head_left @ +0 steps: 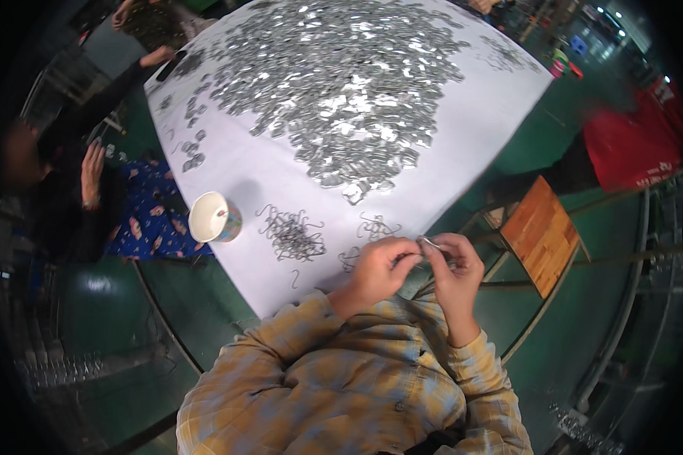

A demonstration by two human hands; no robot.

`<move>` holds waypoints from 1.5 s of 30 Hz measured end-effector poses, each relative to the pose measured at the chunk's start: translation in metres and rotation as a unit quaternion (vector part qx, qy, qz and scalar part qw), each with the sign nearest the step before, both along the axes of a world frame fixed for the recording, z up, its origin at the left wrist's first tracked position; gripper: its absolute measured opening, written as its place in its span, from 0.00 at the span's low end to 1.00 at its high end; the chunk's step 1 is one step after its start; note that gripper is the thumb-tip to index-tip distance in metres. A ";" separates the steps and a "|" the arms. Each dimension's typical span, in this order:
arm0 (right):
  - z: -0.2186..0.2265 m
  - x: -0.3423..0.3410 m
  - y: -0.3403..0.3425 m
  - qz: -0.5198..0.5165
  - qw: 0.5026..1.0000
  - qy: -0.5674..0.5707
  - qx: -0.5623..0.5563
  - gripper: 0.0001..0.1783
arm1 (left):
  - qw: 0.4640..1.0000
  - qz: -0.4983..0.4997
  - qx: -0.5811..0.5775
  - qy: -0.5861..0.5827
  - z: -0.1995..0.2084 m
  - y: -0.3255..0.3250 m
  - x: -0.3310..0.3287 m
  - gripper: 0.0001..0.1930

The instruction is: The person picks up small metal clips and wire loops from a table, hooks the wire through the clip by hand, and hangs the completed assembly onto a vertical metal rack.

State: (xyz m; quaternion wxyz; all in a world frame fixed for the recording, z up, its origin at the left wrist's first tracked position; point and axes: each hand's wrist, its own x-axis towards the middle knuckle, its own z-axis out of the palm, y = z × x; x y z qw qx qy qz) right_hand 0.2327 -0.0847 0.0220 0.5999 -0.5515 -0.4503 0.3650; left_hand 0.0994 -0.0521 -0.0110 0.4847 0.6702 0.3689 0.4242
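Note:
Close in front of my body, at the near corner of the white table point(470, 159), my two hands meet. Thumb and fingertips of my left hand point(379, 270) are pinched together; what lies in the pinch is mostly hidden. Between thumb and forefinger, my right hand point(455, 274) grips a small shiny wire hook point(429, 243), its end touching the left fingertips. A loose pile of dark wire hooks point(292, 236) lies to the left of my hands. Just beyond them is a smaller group of hooks point(377, 227), and more hooks point(350, 259) sit beside my left hand.
A large heap of shiny flat metal pieces point(341, 98) covers the table's middle and far side. A white paper tub point(209, 218) stands at the left edge. A wooden stool point(544, 236) is at the right. Other people sit at left; a red garment point(637, 140) shows at right.

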 end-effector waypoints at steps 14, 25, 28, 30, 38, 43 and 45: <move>-0.002 0.009 -0.010 -0.011 0.999 0.047 -0.008 0.09 | 0.998 0.030 0.020 0.054 0.007 0.021 -0.034 0.05; -0.011 0.015 0.000 -0.032 0.999 -0.001 0.034 0.08 | 0.656 0.183 0.153 0.716 -0.012 0.074 -0.193 0.06; -0.012 0.017 -0.001 -0.030 0.999 0.010 0.035 0.08 | 0.649 0.190 0.168 0.718 -0.015 0.078 -0.180 0.07; -0.011 0.017 -0.003 -0.032 0.999 0.004 0.036 0.08 | 0.648 0.189 0.160 0.720 -0.010 0.082 -0.173 0.07; -0.004 0.020 -0.005 -0.033 0.998 -0.003 0.046 0.08 | 0.644 0.237 0.176 0.705 -0.001 0.097 -0.177 0.05; -0.005 0.020 -0.005 -0.022 0.999 0.004 0.025 0.08 | 0.959 0.114 0.136 0.221 0.041 0.074 -0.099 0.03; -0.005 0.017 -0.004 -0.016 0.999 0.009 0.035 0.08 | 0.983 0.035 0.133 0.122 0.056 0.057 -0.065 0.03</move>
